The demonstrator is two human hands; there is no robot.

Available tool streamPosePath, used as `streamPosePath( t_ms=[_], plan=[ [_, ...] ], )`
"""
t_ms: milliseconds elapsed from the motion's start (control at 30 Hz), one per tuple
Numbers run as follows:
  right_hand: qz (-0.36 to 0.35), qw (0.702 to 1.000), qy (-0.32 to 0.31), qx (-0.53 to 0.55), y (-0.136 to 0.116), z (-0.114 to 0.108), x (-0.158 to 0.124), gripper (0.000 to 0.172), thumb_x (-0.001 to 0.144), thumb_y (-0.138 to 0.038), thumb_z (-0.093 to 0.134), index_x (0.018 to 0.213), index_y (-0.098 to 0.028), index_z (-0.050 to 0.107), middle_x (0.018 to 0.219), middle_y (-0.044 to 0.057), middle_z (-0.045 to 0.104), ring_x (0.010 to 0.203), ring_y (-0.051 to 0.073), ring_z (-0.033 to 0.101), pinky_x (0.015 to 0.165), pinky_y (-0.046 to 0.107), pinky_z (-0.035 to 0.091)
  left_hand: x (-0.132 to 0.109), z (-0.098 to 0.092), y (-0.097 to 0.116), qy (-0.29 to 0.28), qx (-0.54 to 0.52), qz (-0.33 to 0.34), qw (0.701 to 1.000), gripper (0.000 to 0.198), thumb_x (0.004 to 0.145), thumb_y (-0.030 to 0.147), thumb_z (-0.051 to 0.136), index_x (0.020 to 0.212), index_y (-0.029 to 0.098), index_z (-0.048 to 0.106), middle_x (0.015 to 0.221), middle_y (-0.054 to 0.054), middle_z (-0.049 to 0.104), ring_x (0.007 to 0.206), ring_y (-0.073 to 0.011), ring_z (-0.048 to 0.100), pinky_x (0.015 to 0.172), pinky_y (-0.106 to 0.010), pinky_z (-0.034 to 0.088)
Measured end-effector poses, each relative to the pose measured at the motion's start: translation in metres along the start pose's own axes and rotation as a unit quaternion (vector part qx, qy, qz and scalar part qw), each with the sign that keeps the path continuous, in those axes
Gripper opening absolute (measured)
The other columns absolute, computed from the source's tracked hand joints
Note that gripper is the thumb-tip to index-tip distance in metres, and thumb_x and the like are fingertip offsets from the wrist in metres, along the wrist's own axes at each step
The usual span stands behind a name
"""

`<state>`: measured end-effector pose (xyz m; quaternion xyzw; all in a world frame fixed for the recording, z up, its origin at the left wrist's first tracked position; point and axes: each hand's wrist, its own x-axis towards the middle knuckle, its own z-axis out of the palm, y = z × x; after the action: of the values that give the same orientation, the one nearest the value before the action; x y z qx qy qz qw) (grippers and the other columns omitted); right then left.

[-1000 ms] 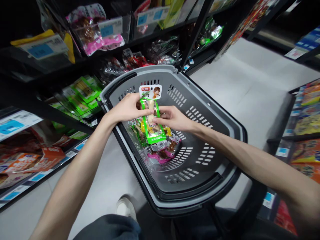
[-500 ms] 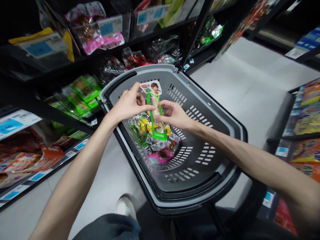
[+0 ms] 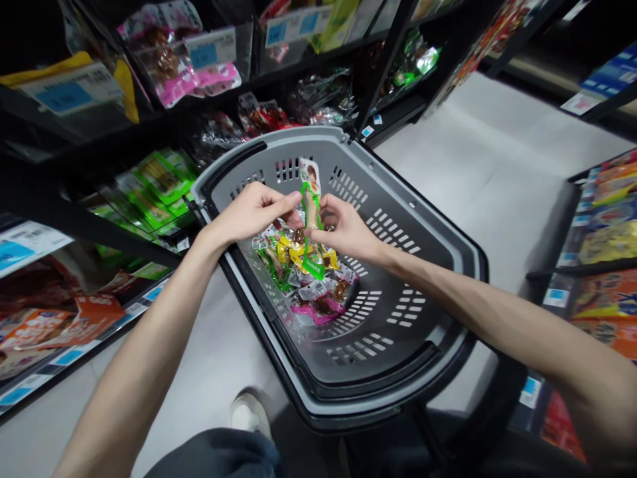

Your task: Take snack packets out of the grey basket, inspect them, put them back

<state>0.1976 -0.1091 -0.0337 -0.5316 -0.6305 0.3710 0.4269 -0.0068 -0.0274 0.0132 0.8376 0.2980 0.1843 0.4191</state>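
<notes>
A slim green-edged snack packet [image 3: 312, 216] with a pale piece inside stands nearly upright over the basket, turned partly edge-on. My right hand [image 3: 346, 227] pinches it from the right, thumb in front and fingers behind. On its other side is my left hand [image 3: 259, 211], thumb stretched toward the packet's left edge and fingers bent below, with a gap between them. Whether the thumb touches the packet I cannot tell. Beneath both hands, several small sealed snack packets [image 3: 318, 304] in pink, yellow and green lie at the left of the grey shopping basket [image 3: 398, 265].
Dark shelves with bins of packaged snacks [image 3: 164, 176] and price tags [image 3: 212, 50] rise along the left and beyond the basket. Another shelf of bright packages [image 3: 610, 249] stands at the right. Pale floor [image 3: 478, 153] runs between them; a white shoe [image 3: 250, 413] shows below.
The packet has turned from facing me to partly edge-on and sits slightly lower. My left thumb has drawn back from its front to the left edge. My right hand keeps its hold.
</notes>
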Motion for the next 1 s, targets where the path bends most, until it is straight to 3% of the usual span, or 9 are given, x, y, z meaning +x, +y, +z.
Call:
streamPosePath(
  t_ms=[133,300,467,600,700,800,1000],
  plan=[
    [0.014,0.999,0.016,-0.040,-0.003,0.001,-0.004,0.029,0.069,-0.027,0.069,0.092,-0.021,0.052,0.090,0.000,0.060,0.068,0.012,0.055,0.063,0.030,0.046,-0.004,0.013,0.007,0.022,0.026,-0.010,0.999,0.039,0.080,0.055,0.068,0.088,0.018,0.078,0.079,-0.005,0.077,0.071,-0.0185,0.068,0.071,-0.030,0.051],
    [-0.004,0.998,0.000,-0.056,-0.011,0.004,-0.006,0.031,0.066,-0.022,0.069,0.093,-0.021,0.053,0.089,0.000,0.060,0.069,0.013,0.057,0.063,0.029,0.046,-0.007,0.031,0.016,0.068,0.078,-0.038,0.994,0.031,0.074,0.045,0.075,0.087,0.017,0.076,0.080,-0.007,0.075,0.079,-0.0234,0.070,0.078,-0.035,0.054],
    [-0.010,1.000,0.001,-0.010,-0.008,0.002,0.001,0.040,0.070,-0.040,0.079,0.099,-0.021,0.059,0.099,0.003,0.063,0.069,0.013,0.059,0.060,0.029,0.048,-0.002,0.026,0.004,0.076,0.010,-0.061,0.995,0.023,0.078,0.034,0.070,0.090,0.014,0.073,0.077,-0.006,0.072,0.075,-0.0205,0.067,0.070,-0.032,0.053],
    [0.000,0.999,0.046,0.029,0.000,0.000,0.006,0.045,0.069,-0.053,0.082,0.093,-0.020,0.062,0.090,0.003,0.064,0.069,0.013,0.058,0.058,0.028,0.050,0.001,0.024,-0.010,0.078,-0.084,-0.075,0.991,0.020,0.082,0.032,0.066,0.091,0.016,0.072,0.070,-0.003,0.066,0.065,-0.0151,0.061,0.061,-0.027,0.049],
    [0.027,0.994,0.068,0.083,0.003,0.001,0.008,0.054,0.062,-0.054,0.087,0.096,-0.021,0.061,0.090,0.002,0.064,0.067,0.012,0.057,0.055,0.026,0.049,0.000,0.025,-0.011,0.065,-0.120,-0.076,0.988,0.017,0.081,0.031,0.068,0.088,0.016,0.072,0.061,0.000,0.058,0.057,-0.0116,0.054,0.056,-0.025,0.044],
    [0.036,0.989,0.047,0.136,0.003,0.001,0.008,0.055,0.062,-0.054,0.087,0.099,-0.021,0.064,0.096,0.003,0.067,0.069,0.012,0.060,0.055,0.027,0.051,-0.001,0.025,-0.007,0.045,-0.128,-0.080,0.988,0.017,0.078,0.032,0.072,0.078,0.015,0.070,0.054,0.003,0.050,0.052,-0.0093,0.047,0.052,-0.024,0.039],
    [0.039,0.982,0.019,0.182,0.001,-0.002,0.009,0.049,0.059,-0.055,0.088,0.084,-0.019,0.065,0.087,0.004,0.071,0.068,0.014,0.062,0.055,0.028,0.053,0.000,0.024,-0.006,0.064,-0.102,-0.062,0.991,0.027,0.074,0.035,0.076,0.063,0.015,0.062,0.053,0.003,0.049,0.052,-0.0091,0.047,0.051,-0.024,0.036]
  ],
)
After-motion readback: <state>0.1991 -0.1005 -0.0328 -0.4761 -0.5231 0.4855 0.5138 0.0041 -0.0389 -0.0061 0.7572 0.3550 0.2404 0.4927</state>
